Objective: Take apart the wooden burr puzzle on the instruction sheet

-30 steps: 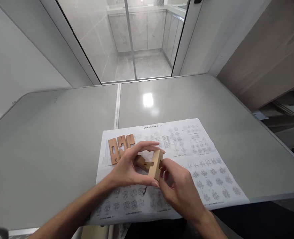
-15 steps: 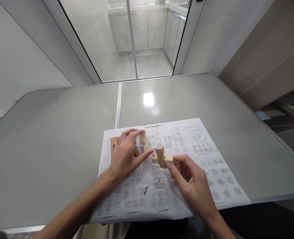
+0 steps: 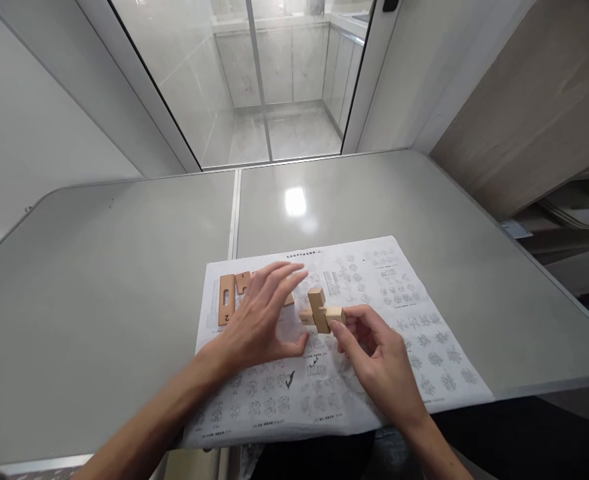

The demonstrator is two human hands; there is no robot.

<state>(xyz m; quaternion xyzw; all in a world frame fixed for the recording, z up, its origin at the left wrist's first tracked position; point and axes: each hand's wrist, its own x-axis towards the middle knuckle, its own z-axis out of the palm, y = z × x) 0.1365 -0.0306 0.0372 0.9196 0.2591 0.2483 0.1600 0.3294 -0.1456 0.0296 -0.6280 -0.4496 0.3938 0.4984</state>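
My right hand (image 3: 379,363) pinches a cross-shaped assembly of pale wooden burr puzzle pieces (image 3: 318,319) by its right end, a little above the printed sheet. One block of it stands upright, crossing the others. My left hand (image 3: 257,323) is spread to the left of the assembly, thumb and fingers apart, with nothing visible between them. Beneath and behind the left hand lie brown wooden pieces. One is a slotted flat piece (image 3: 222,310) marked 2, and beside it is a notched piece (image 3: 242,283). The left hand partly covers the others.
A large paper sheet (image 3: 344,393) printed with puzzle diagrams, torn in small spots, lies at the front of the grey table (image 3: 124,287). Beyond the table is a glass door (image 3: 294,87). Shelves (image 3: 574,207) stand to the right.
My left hand has opened wider, and the pale notched piece at its fingers no longer shows. The right hand still holds the assembly, nearly in place. More of the brown pieces is visible.
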